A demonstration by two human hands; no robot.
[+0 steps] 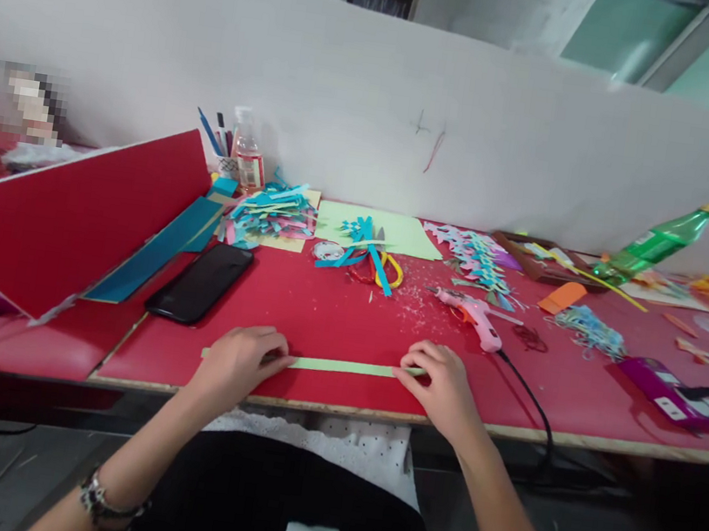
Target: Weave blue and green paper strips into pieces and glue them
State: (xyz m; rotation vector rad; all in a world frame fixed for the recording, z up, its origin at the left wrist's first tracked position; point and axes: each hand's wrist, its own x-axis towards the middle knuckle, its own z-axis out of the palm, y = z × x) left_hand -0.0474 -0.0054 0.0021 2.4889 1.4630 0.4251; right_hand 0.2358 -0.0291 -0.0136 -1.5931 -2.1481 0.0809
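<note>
A narrow pale green paper strip [344,368] stretches sideways between my two hands, just above or on the red table near its front edge. My left hand [245,360] pinches it toward the left, with a short end sticking out past the wrist side. My right hand [434,382] pinches it near the right end, fingers closed. Beyond the strip lie blue paper strips [366,250] over yellow-and-red-handled scissors [391,272]. To the right of these rests a pink glue gun [476,316], its cord running off the table's front edge.
A black phone [200,283] lies left of my hands, beside a slanting red board [85,210]. Behind are a pile of cut paper strips [275,215], a plastic bottle [249,158] and a green sheet [334,220]. A green bottle [657,245] leans at right near a purple power strip [666,393].
</note>
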